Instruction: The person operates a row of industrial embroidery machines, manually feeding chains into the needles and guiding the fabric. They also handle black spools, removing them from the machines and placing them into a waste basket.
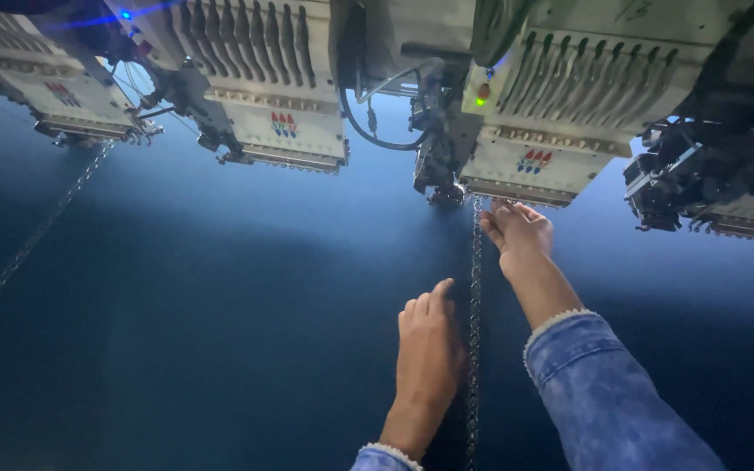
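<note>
Dark blue cloth is stretched flat under a row of embroidery machine heads. A stitched chain-like line runs down the cloth from below the middle head. My left hand lies flat on the cloth just left of that line, fingers together, holding nothing. My right hand, in a blue denim sleeve, reaches up to the needle area under the middle head, fingertips curled near the top of the stitched line. Whether it pinches a thread is too small to tell.
Another head stands to the left, with a third farther left over a second stitched line. A dark mechanism hangs at the right. A green light glows on the middle head.
</note>
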